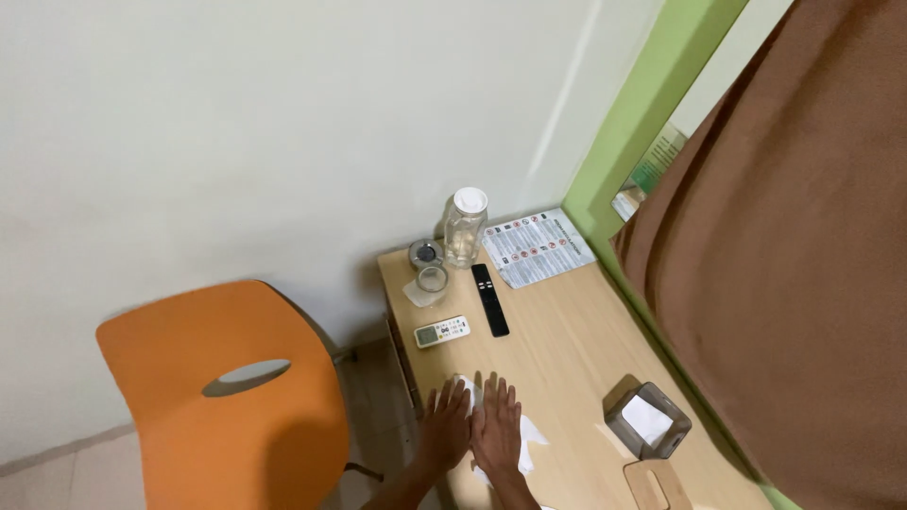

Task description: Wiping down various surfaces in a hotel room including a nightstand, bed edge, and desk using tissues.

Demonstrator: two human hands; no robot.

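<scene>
Both hands flat, palms down, side by side and touching at the near left edge of the wooden counter [567, 331]. Left hand [446, 425] and right hand [498, 430] press on a white tissue [531, 436], fingers spread and straight, gripping nothing. Tissue lies flat under them, sticking out to the right of the right hand and a bit above the fingertips.

Just to the right: grey tissue box [647, 420] with white tissue showing, a wooden lid piece [658, 484] in front of it.

Farther back: white remote [442, 331], black remote [489, 299], empty glass [432, 281], clear lidded bottle [466, 227], small round metal item [425, 253], printed leaflet [537, 247].

Orange chair [227, 397] left of counter. Brown curtain [794, 255] on the right.
</scene>
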